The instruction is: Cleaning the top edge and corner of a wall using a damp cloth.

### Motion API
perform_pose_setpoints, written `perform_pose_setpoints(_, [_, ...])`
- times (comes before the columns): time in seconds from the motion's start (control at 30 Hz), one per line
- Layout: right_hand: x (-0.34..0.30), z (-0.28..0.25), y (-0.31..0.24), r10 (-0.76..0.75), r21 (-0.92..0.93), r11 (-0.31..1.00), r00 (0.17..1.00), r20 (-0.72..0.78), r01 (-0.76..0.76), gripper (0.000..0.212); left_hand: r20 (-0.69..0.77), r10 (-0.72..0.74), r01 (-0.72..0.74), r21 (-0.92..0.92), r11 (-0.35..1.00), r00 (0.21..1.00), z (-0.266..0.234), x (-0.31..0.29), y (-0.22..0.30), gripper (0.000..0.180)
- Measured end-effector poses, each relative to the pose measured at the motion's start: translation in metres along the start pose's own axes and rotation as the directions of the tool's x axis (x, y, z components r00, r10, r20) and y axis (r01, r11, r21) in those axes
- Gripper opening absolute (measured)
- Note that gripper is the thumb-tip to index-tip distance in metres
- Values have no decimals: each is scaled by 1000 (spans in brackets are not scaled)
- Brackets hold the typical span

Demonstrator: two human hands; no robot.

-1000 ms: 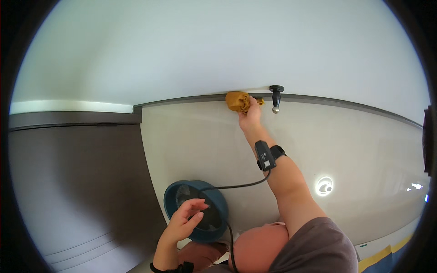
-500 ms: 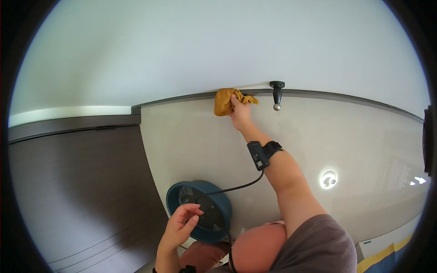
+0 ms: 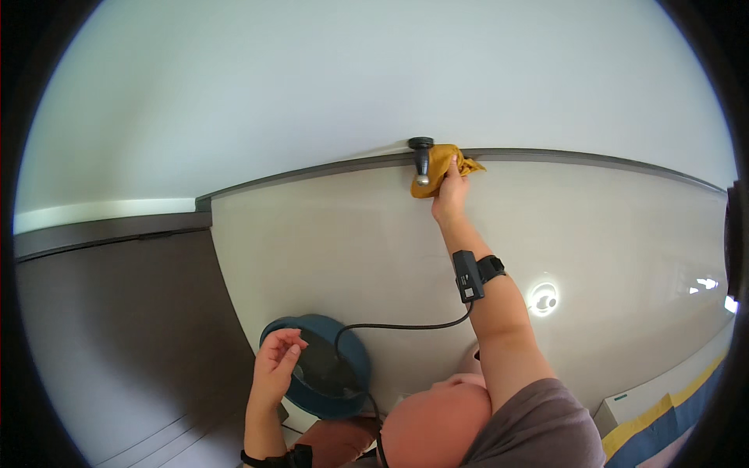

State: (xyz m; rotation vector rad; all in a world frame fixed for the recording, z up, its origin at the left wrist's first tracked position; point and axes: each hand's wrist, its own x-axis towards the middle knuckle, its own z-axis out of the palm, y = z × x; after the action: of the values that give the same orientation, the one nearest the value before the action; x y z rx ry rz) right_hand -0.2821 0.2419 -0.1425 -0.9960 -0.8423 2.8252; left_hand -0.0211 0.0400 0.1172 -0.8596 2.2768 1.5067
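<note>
My right hand point(image 3: 452, 196), reaching far forward, grips a bunched mustard-yellow cloth point(image 3: 445, 158). The cloth lies against the dark skirting board point(image 3: 538, 155) at the foot of the wall. Its left part is just behind and beside a black door stop point(image 3: 421, 156) with a metal ball tip, which sticks out from the wall. Nearer to me on the left, my left hand point(image 3: 275, 365) hovers over the rim of a blue bucket point(image 3: 355, 355). Its fingers are loosely bent with the thumb apart, and nothing shows in them. Inside the bucket is dark, clear-looking water.
A dark brown door point(image 3: 117, 335) stands on the left beside the glossy pale floor point(image 3: 390, 265). A black cable point(image 3: 406, 327) runs from the box point(image 3: 468, 275) on my right forearm past the bucket. At lower right is a white box-like piece point(image 3: 624, 399) beside yellow and blue fabric point(image 3: 671, 421).
My right hand has carried the cloth rightward along the skirting board, past the door stop. The view has shifted, so the door stop and bucket appear further left. My left hand stays over the bucket.
</note>
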Motion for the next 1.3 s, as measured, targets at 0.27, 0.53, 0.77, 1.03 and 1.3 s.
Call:
perform_pose_setpoints(0.27, [67,-76,-73,-128,-105,988,975,-182,110,46,69,2,-7,77,997,998,3,24,2,23])
perform_pose_setpoints(0.53, [66,-106,-107,-72,-196,979,992,-102,51,53,100,39,-44,46,998,994,5,29,-1,23])
perform_pose_setpoints(0.77, [12,-20,-15,-63,-314,949,988,-142,15,54,169,40,-57,94,994,985,15,27,9,23])
perform_pose_setpoints(1.03, [45,-46,-56,-323,-271,929,911,-256,253,45,196,37,-62,122,991,980,19,35,24,22])
perform_pose_setpoints(1.3, [68,-92,-192,-327,-142,945,847,-420,294,45,193,18,-46,139,989,981,26,44,25,22])
